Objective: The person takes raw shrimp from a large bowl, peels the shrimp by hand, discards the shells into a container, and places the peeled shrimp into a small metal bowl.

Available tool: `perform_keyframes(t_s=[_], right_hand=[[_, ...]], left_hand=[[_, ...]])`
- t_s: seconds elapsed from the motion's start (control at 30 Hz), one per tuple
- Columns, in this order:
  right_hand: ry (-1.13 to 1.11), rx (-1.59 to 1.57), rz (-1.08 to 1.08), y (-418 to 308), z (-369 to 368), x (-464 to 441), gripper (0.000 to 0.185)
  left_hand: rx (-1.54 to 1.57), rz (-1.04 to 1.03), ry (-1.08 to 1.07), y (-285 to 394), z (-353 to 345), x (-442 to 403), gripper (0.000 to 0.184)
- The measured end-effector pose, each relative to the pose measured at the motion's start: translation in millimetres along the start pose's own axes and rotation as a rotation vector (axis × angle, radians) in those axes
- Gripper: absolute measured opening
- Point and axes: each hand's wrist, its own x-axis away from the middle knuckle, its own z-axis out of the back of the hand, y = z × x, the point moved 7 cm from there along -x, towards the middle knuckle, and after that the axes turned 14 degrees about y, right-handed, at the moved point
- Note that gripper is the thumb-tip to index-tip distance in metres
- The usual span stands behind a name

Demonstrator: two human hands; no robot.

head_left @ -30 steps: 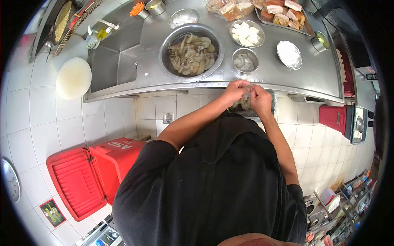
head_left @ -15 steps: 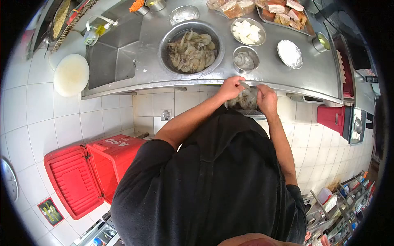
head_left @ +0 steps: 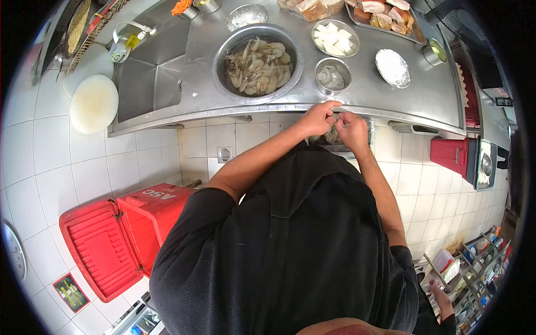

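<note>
My left hand (head_left: 319, 119) and my right hand (head_left: 353, 132) are close together just in front of the counter's edge, fingers pinched. Between their fingertips is a small greyish shrimp, mostly hidden by the fingers. Beneath the hands, a container (head_left: 340, 148) holds greyish shrimp scraps, partly covered by my right hand. On the counter beyond, a large metal bowl (head_left: 219, 78) is heaped with unpeeled shrimp (head_left: 258, 67). To its right, a small steel bowl (head_left: 318, 84) contains peeled shrimp (head_left: 331, 77).
Along the steel counter (head_left: 379, 103) stand a bowl of white chunks (head_left: 335, 39), a dish of white powder (head_left: 393, 68) and a meat tray (head_left: 416, 34). A sink (head_left: 151, 84) lies left. Below are an open red bin (head_left: 100, 251) and another person's arm (head_left: 442, 300).
My hands have drawn together, the right moving left toward the left hand. The view has shifted slightly, and another person's arm has appeared at the lower right.
</note>
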Motion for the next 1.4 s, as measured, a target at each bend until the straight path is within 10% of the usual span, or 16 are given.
perform_keyframes(t_s=[0.5, 0.6, 1.0, 1.4], right_hand=[[0.251, 0.009, -0.488, 77, 51, 1, 0.017], [0.136, 0.162, -0.118, 73, 44, 11, 0.016], [0.034, 0.093, -0.198, 43, 25, 6, 0.025], [-0.05, -0.194, 0.417, -138, -91, -124, 0.021]], left_hand=[[0.086, 0.069, 0.08, -4, 12, 6, 0.052], [0.091, 0.048, 0.126, -6, 23, -1, 0.05], [-0.434, -0.346, 0.333, 69, 62, -60, 0.053], [-0.128, -0.316, 0.579, 41, 146, 65, 0.033]])
